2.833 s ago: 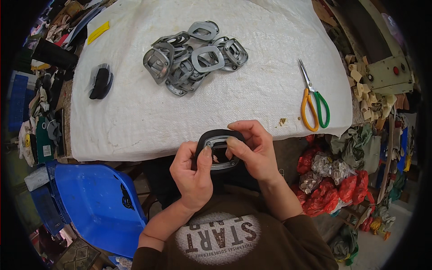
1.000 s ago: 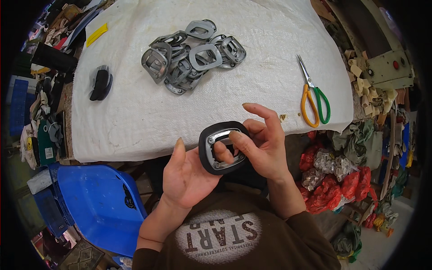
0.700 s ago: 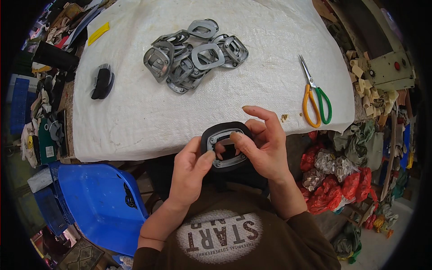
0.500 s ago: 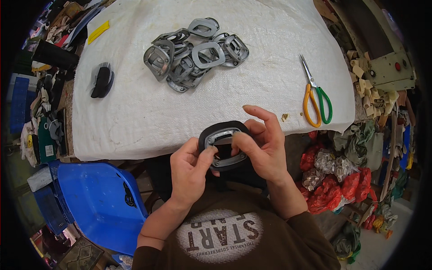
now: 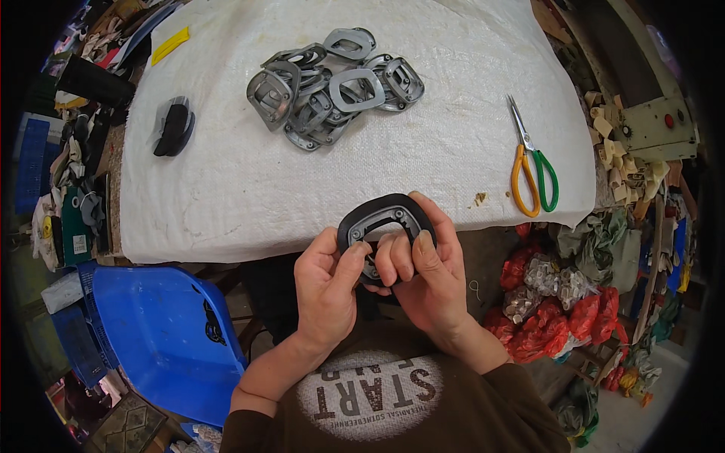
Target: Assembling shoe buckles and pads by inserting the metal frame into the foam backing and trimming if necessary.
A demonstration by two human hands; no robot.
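Both hands are now on the gray ring with the black rim (image 5: 350, 223), held just off the near edge of the white cloth (image 5: 461, 151) and above the person's lap. The left hand (image 5: 326, 283) pinches its left side: the thumb presses on the inner metal face, the fingers bent behind the rim. A second ago that hand lay flat and spread beneath the ring.

The right hand (image 5: 432, 279) has changed most since half a second ago. Its forefinger stood raised and clear of the ring then — now it is down against the outer rim at the upper right. The right thumb has moved outward onto the right side of the rim, and other fingers curl through the opening, so that hand is closed around the side. The ring itself has turned, its right side now tipped higher.

On the cloth, little differs: the heap of gray frames (image 5: 319, 106) lies well beyond the hands, the scissors (image 5: 526, 145) with orange and green handles off to the right, and the black pads (image 5: 177, 130) in clear plastic to the left — all arranged as before.
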